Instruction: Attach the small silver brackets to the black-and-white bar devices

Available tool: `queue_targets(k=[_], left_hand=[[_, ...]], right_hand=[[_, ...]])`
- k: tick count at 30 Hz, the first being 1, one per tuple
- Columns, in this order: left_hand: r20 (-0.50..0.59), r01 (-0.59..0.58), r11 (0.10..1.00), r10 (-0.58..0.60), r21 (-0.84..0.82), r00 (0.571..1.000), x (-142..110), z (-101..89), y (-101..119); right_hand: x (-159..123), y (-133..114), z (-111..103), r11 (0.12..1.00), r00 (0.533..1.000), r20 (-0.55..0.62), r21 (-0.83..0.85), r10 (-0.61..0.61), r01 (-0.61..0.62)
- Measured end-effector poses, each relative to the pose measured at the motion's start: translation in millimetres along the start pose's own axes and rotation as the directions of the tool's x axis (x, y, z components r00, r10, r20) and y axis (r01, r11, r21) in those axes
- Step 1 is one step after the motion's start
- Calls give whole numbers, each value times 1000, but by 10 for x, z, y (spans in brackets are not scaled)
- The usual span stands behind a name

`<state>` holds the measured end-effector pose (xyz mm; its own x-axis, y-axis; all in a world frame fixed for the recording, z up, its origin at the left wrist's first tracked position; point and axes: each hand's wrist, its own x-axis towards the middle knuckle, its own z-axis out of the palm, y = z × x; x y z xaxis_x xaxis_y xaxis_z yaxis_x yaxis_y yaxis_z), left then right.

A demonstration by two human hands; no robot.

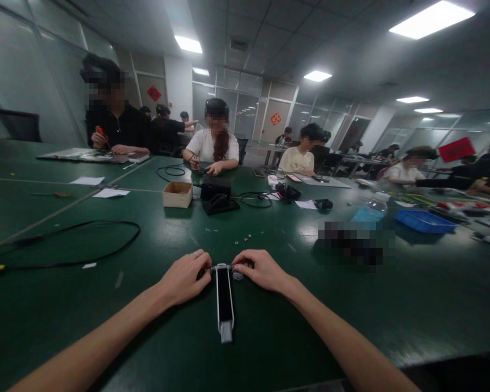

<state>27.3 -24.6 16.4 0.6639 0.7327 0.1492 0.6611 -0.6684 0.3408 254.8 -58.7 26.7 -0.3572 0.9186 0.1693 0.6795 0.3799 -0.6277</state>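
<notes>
A long narrow device [225,296] with a black middle and a white frame lies on the green table, its grey block-like end towards me. My left hand [188,277] pinches at the left side of its far end, thumb and fingers closed. On the opposite side, my right hand [263,269] has its fingertips closed on the right corner of that far end. Exactly what each fingertip presses on is too small to tell. Just under my right fingers sits a small grey part [238,276]. Several tiny pale pieces [246,238] lie beyond the hands.
A cream box [177,195] and a black device on a stand [216,190] are farther back. A black cable [134,234] loops at left. To the right are a clear bottle [371,209] and a blue tray [426,221]. Co-workers sit across the table.
</notes>
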Motion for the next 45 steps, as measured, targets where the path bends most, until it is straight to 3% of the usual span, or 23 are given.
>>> queue_targets(k=[10, 16, 22, 26, 33, 40, 45], left_hand=[[-7, 3, 1000, -3, 2, 1000, -15, 1, 14], [-34, -18, 998, 20, 63, 999, -43, -10, 30], [-22, 0, 998, 1, 65, 1000, -76, -52, 34], [-56, -3, 998, 6, 57, 998, -70, -56, 14], [-101, 11, 999, -7, 35, 995, -46, -69, -21], [-118, 34, 999, -31, 24, 992, -47, -95, -54], [-143, 14, 999, -8, 38, 990, -34, -111, -55]], right_hand=[[-5, -2, 79, 1000, 999, -38, 12, -10, 10], [5, 167, 103, 999, 998, -39, -5, -49, 49], [153, 515, 46, 987, 970, -235, -134, 59, -93], [286, 665, 80, 958, 957, -281, -249, 69, -142], [405, 575, 93, 894, 972, -234, -431, 18, -120], [424, 586, 96, 879, 957, -250, -409, 150, -245], [367, 602, 64, 855, 969, -246, -494, 35, -157]])
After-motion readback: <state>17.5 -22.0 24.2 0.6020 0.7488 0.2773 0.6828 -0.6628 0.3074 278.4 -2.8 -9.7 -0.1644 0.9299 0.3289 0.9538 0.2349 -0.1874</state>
